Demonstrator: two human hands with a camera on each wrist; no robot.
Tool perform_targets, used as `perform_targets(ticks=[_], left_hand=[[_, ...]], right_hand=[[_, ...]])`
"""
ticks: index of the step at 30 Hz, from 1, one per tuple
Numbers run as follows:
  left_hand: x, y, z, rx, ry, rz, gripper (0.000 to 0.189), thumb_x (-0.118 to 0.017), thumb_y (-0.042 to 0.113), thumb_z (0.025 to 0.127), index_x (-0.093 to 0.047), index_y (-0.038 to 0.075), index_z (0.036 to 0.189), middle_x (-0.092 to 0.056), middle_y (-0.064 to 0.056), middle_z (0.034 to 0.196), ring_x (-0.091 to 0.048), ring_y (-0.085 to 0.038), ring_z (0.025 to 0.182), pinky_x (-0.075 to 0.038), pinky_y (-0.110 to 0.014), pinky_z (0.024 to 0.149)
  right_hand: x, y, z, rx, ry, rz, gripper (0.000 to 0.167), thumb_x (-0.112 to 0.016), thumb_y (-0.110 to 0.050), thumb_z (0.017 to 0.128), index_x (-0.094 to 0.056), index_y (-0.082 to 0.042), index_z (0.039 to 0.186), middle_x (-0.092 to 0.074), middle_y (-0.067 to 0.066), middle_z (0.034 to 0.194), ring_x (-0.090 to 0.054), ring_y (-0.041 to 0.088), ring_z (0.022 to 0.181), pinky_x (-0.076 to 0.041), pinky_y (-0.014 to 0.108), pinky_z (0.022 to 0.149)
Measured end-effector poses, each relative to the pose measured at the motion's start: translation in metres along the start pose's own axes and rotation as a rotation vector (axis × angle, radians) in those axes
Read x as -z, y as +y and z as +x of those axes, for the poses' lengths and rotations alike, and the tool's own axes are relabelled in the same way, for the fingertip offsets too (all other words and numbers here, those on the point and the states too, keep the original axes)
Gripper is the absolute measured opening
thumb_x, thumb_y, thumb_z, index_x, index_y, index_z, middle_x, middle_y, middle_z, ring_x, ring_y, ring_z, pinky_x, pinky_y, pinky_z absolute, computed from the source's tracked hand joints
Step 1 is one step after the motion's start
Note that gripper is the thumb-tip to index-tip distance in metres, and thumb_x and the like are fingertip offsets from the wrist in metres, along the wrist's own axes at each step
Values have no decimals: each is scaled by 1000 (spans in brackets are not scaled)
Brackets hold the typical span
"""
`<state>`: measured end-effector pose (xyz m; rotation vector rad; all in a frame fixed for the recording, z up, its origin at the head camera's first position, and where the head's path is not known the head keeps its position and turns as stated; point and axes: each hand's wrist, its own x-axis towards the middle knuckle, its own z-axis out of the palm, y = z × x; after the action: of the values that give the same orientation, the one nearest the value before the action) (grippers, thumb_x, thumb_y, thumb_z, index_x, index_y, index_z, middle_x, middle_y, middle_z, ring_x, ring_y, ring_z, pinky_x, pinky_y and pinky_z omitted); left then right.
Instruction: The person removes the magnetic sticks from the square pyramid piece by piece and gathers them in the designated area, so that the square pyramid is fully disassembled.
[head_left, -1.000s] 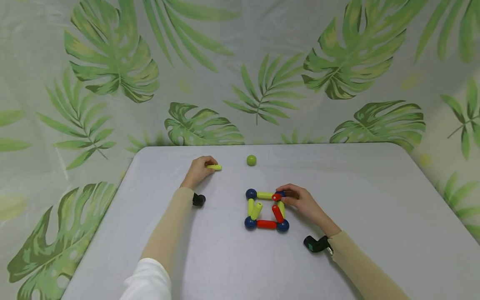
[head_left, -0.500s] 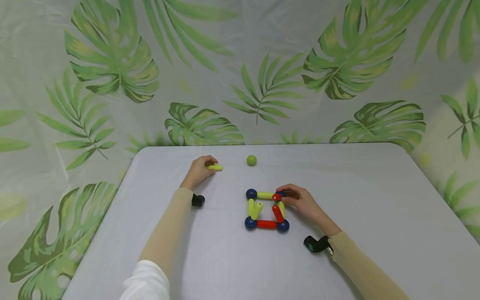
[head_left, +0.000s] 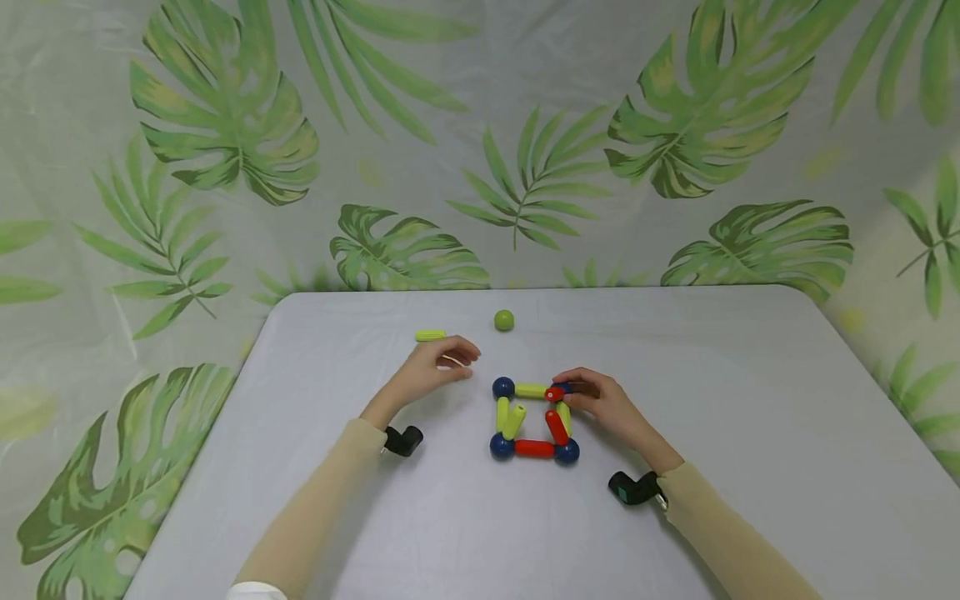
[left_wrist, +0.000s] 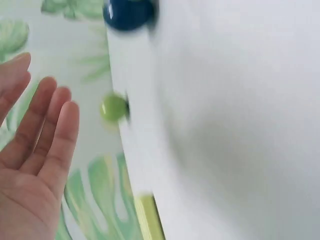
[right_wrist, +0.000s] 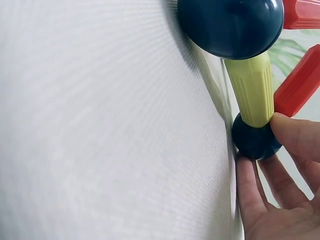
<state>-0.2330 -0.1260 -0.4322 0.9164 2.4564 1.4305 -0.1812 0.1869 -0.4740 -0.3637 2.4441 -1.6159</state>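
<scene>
A square of magnetic rods and blue balls lies mid-table, with a blue ball (head_left: 502, 447) at its near left corner. Its near side is a red rod (head_left: 534, 449); the far side is a yellow-green rod (head_left: 530, 391). Rods also stick up from three corners, such as a tilted red rod (head_left: 557, 427). My right hand (head_left: 606, 410) holds the far right corner ball (right_wrist: 250, 137) between thumb and fingers. Left of the square, my left hand (head_left: 429, 372) hovers with nothing in it, fingers loosely extended. Just beyond it lies a loose yellow-green rod (head_left: 430, 336).
A green ball (head_left: 504, 321) rests near the far edge of the white table (head_left: 712, 375). A leaf-patterned cloth (head_left: 525, 167) hangs behind. Each wrist carries a black camera, the left camera (head_left: 405, 441) and the right camera (head_left: 633, 488).
My left hand has let go of the yellow-green rod, leaving it on the table, and has moved right and nearer. The right hand still holds the corner ball.
</scene>
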Motion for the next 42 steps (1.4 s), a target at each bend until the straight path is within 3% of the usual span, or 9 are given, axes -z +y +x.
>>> perform_targets(ticks=[4,7,12,17,23,27,31,35,42], left_hand=[[-26,19,-10,-56,-153,-37,27,-66,2,89,-61,0,115,-65,-11,110,-61,-20,100,-50,-28,86],[-43,28,-15,-68,-202,-43,27,-69,3,87,-61,2,113,-65,-8,107,-61,-17,99,-51,-26,84],[-65,36,-22,-63,-138,29,33,-75,3,82,-56,4,109,-62,-6,104,-60,-17,94,-52,-26,80],[-81,40,-27,-36,-89,177,40,-75,5,82,-49,9,113,-60,-3,104,-59,-14,89,-50,-23,78],[-89,43,-32,-115,-44,324,38,-68,0,86,-50,10,119,-59,-3,108,-57,-13,88,-50,-21,78],[-89,44,-33,-137,-17,333,40,-66,-2,87,-51,9,123,-59,-3,113,-56,-13,91,-49,-22,81],[-82,42,-32,-149,28,274,39,-66,-3,86,-55,8,122,-59,-3,112,-57,-14,92,-50,-23,81],[-64,32,-29,-163,129,203,29,-66,-7,84,-63,4,111,-60,-3,107,-59,-15,92,-51,-24,81],[-25,1,-23,-95,310,96,20,-68,-12,82,-66,3,95,-64,-7,97,-62,-20,91,-53,-28,80]], right_hand=[[0,0,1,8,-2,2,28,-59,-5,94,-59,-2,122,-58,16,122,-55,33,110,-45,48,95],[0,0,1,11,-4,9,28,-59,-5,94,-60,-2,122,-58,16,121,-56,32,109,-45,47,95],[1,1,1,19,-7,20,29,-59,-5,94,-60,-1,122,-59,16,121,-55,32,110,-45,47,95],[2,1,1,20,-8,30,29,-60,-6,94,-60,-1,122,-59,17,122,-55,32,110,-44,47,96],[2,2,1,23,-12,31,29,-60,-6,94,-59,-1,123,-58,17,122,-55,33,110,-44,48,95],[2,2,1,25,-14,31,29,-59,-6,94,-59,-1,122,-59,16,122,-55,32,110,-44,48,95],[2,3,2,17,-17,24,28,-59,-6,94,-60,-2,122,-58,16,122,-55,32,110,-44,47,95],[1,4,2,6,-9,7,29,-59,-6,94,-60,-2,123,-58,16,122,-55,32,110,-44,48,96],[0,2,0,0,0,-7,29,-58,-5,94,-59,-2,123,-59,15,122,-55,32,110,-44,48,96]])
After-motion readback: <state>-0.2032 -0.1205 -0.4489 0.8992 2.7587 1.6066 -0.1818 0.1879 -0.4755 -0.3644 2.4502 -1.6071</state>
